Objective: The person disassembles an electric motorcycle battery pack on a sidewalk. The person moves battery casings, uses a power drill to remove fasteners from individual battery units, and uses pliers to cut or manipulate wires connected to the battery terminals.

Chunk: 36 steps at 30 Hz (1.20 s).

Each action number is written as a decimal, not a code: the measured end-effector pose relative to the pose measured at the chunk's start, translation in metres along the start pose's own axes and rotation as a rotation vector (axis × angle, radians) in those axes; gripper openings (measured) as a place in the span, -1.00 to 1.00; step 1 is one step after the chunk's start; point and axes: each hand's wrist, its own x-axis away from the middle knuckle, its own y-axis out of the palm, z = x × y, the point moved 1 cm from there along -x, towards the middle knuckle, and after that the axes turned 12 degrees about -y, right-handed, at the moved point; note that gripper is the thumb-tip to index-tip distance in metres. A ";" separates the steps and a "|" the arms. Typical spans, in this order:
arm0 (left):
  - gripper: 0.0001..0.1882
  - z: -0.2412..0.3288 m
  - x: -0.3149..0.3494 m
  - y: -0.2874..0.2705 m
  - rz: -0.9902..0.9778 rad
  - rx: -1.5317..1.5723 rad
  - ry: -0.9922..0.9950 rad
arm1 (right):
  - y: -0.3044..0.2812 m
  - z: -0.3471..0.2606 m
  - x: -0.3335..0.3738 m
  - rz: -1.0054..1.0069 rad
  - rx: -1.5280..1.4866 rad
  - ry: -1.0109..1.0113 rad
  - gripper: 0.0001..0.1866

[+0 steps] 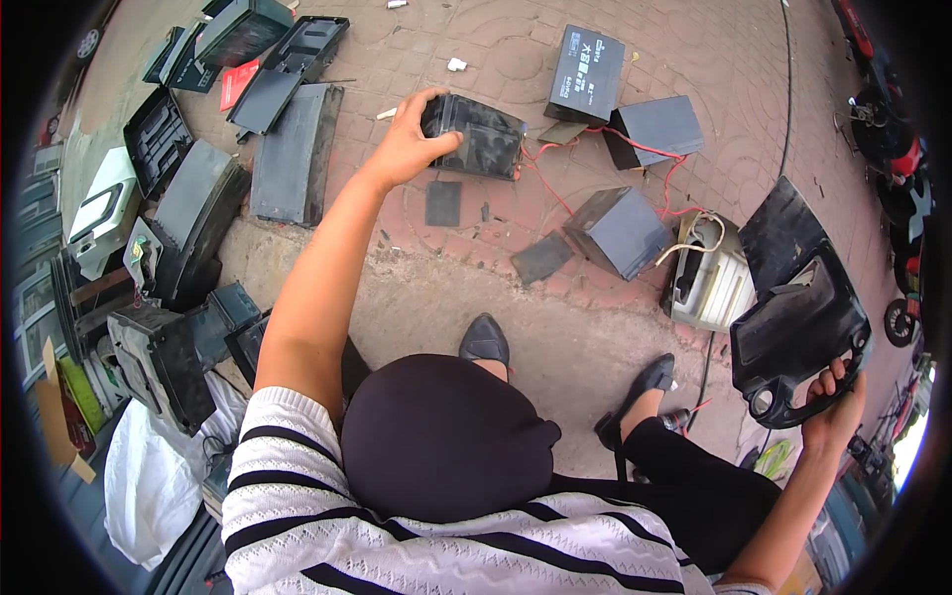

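My left hand (pixel 409 142) reaches far forward and grips the left end of a black box-shaped battery (pixel 479 136) that lies on the red brick paving. My right hand (pixel 835 409) is out at the right and holds a large black plastic cover panel (pixel 798 327) by its lower edge, lifted off the ground. Red wires (pixel 551 171) run from the gripped battery toward other black batteries (pixel 620 231) close by.
Several more batteries (pixel 587 74) and flat black lids (pixel 443 203) lie scattered on the paving. A white housing with cables (pixel 709 278) sits beside the held panel. Black cases and panels (pixel 293 151) are piled at the left. My shoes (pixel 484 340) stand on the concrete strip.
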 end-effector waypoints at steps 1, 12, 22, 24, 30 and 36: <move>-0.23 -0.001 -0.001 -0.002 -0.030 0.030 -0.004 | 0.000 -0.001 -0.001 -0.011 -0.003 -0.017 -0.78; -0.24 -0.061 -0.032 -0.037 -0.148 0.256 -0.322 | -0.020 -0.006 -0.019 -0.145 -0.024 -0.028 -0.82; 0.16 -0.050 0.000 -0.030 -0.173 -0.514 -0.073 | 0.001 -0.007 -0.013 0.025 0.126 -0.078 -0.83; 0.20 -0.038 0.007 -0.027 -0.144 -0.604 -0.011 | 0.009 -0.009 -0.011 0.030 0.170 -0.100 -0.83; 0.13 -0.039 0.012 -0.012 -0.011 -0.664 0.088 | -0.007 -0.009 -0.035 -0.040 0.356 -0.205 -0.73; 0.04 -0.038 0.047 0.005 0.117 -0.673 0.096 | -0.007 -0.006 -0.033 -0.011 0.897 -0.612 -0.61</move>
